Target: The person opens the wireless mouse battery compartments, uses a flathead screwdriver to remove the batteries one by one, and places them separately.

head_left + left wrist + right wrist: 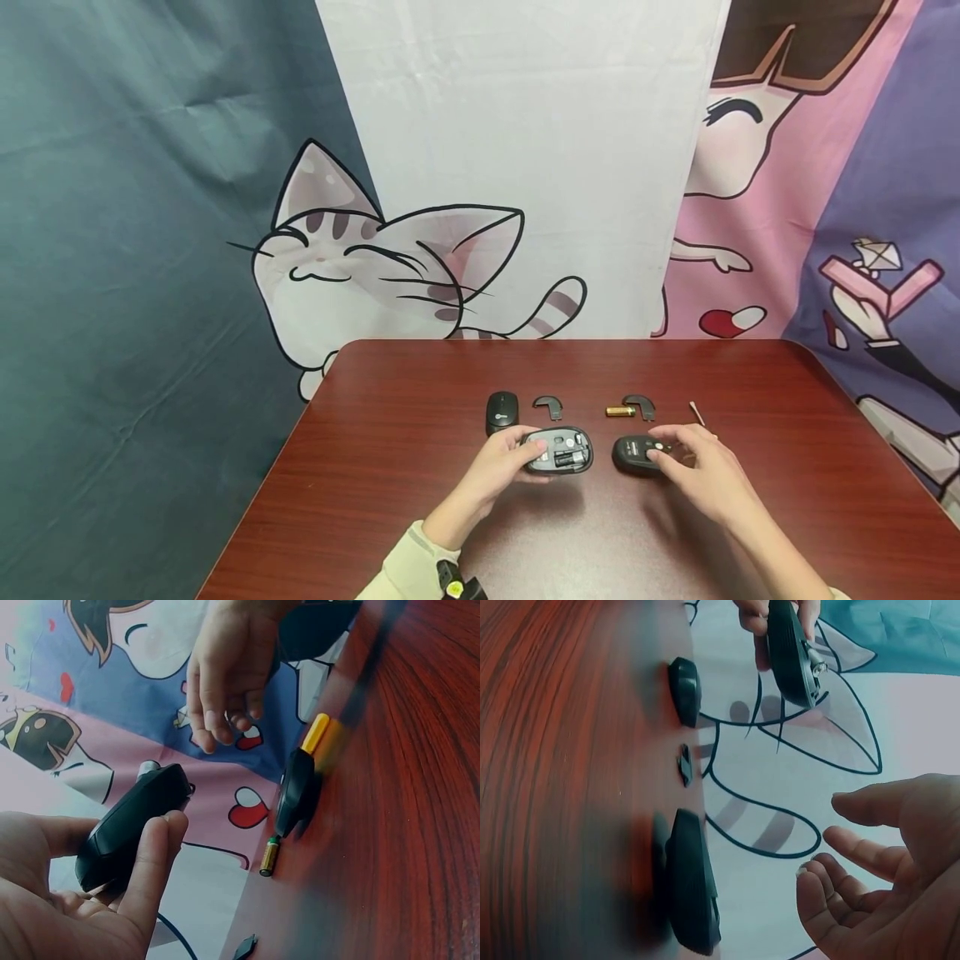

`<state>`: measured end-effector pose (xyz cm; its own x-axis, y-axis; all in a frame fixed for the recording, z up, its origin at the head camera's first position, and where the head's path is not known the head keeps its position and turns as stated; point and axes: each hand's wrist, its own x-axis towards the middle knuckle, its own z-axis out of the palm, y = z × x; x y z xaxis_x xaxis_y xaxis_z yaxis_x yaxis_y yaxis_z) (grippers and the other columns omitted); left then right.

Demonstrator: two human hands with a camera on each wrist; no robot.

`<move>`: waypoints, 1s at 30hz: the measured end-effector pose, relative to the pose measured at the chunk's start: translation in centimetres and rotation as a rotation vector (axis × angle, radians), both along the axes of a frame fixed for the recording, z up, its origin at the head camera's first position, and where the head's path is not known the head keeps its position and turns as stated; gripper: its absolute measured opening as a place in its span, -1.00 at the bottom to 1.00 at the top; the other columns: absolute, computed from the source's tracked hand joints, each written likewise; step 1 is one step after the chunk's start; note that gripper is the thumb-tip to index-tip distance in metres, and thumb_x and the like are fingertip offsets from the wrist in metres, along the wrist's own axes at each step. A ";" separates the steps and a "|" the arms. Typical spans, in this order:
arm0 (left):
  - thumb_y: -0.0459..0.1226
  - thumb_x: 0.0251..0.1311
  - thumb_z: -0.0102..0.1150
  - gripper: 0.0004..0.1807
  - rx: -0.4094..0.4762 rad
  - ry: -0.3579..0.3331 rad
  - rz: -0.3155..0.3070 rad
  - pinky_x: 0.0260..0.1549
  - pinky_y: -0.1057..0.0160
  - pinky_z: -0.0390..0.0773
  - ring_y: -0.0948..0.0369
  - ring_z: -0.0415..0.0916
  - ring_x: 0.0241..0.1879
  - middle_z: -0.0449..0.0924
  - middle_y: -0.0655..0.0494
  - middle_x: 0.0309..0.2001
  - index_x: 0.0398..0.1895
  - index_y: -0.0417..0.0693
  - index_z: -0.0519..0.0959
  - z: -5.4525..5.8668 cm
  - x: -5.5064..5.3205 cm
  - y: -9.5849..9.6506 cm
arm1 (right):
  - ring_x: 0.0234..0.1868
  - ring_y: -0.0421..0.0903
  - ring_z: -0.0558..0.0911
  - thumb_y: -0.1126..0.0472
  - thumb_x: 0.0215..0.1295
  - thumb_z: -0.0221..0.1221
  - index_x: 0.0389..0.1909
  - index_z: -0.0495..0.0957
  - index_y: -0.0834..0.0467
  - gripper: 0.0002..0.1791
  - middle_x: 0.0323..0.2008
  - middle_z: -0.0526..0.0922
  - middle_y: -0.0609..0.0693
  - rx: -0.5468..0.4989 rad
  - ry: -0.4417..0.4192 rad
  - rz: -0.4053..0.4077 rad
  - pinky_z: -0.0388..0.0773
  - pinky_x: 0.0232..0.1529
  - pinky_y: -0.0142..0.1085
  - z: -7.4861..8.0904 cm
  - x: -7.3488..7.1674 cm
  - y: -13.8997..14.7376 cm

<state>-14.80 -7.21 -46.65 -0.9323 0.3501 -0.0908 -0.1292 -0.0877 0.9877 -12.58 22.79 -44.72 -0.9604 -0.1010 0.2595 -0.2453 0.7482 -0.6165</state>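
My left hand (pixel 497 468) holds a black computer mouse (pixel 537 463) with its underside up and its battery bay uncovered. A dark battery (pixel 567 458) shows in that bay; in the left wrist view, a silvery end (pixel 148 768) sticks up past the mouse's edge. My right hand (pixel 701 467) hovers by a second black mouse (pixel 632 450) lying underside up on the table. In the right wrist view, the right hand (pixel 885 862) has loosely bent fingers with nothing between them, apart from the second mouse (pixel 688 885).
Behind the hands lie a third mouse (pixel 502 410), a curved dark cover (pixel 553 404), a gold battery (pixel 619 412) and another cover (pixel 642 403). A thin pale stick (pixel 697 412) lies near the right hand. The left wrist view shows a yellow rod-like thing (pixel 316 735). All are on the reddish-brown table (pixel 337 500).
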 end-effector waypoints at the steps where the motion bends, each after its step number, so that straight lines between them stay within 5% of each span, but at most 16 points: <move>1: -0.30 0.41 0.15 -0.61 0.000 0.001 0.000 -0.19 0.07 0.80 0.08 0.74 -0.27 0.70 -0.25 -0.09 0.14 -0.46 0.48 0.0 0.0 0.0 | -0.22 -0.16 0.65 0.12 0.26 0.39 0.00 0.68 0.08 -0.69 -0.10 0.68 0.01 -0.003 0.013 0.005 0.65 -0.23 -0.33 0.0 0.0 -0.1; 7: -0.30 0.42 0.14 -0.61 0.007 -0.013 0.000 -0.20 0.09 0.80 0.02 0.75 -0.26 0.70 -0.26 -0.09 0.14 -0.46 0.47 0.2 0.1 0.0 | -0.29 -0.35 0.55 0.20 0.20 0.43 -0.05 0.69 0.09 -0.71 -0.16 0.63 -0.09 -0.049 0.071 0.052 0.62 -0.28 -0.42 -0.2 0.3 -0.9; 15: -0.29 0.42 0.13 -0.60 0.007 -0.016 -0.009 -0.17 0.04 0.79 0.01 0.75 -0.26 0.70 -0.26 -0.10 0.15 -0.46 0.47 0.2 0.2 0.1 | -0.26 -0.35 0.57 0.22 0.25 0.40 -0.02 0.66 0.06 -0.72 -0.12 0.62 -0.04 -0.131 -0.005 0.130 0.70 -0.21 -0.42 0.0 0.8 -2.1; 30: -0.29 0.44 0.12 -0.60 0.018 -0.011 -0.035 -0.21 0.14 0.80 0.00 0.75 -0.25 0.69 -0.28 -0.08 0.16 -0.47 0.46 0.2 0.5 0.1 | -0.31 -0.37 0.56 0.32 0.16 0.43 -0.08 0.67 -0.02 -0.68 -0.20 0.58 -0.27 -0.175 0.136 0.212 0.70 -0.33 -0.37 -0.9 1.2 -4.6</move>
<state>-14.31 -7.14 -46.40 -0.9185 0.3839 -0.0947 -0.1437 -0.1010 0.9844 -11.34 18.23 -45.63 -0.8778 -0.2382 0.4156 -0.4740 0.5568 -0.6821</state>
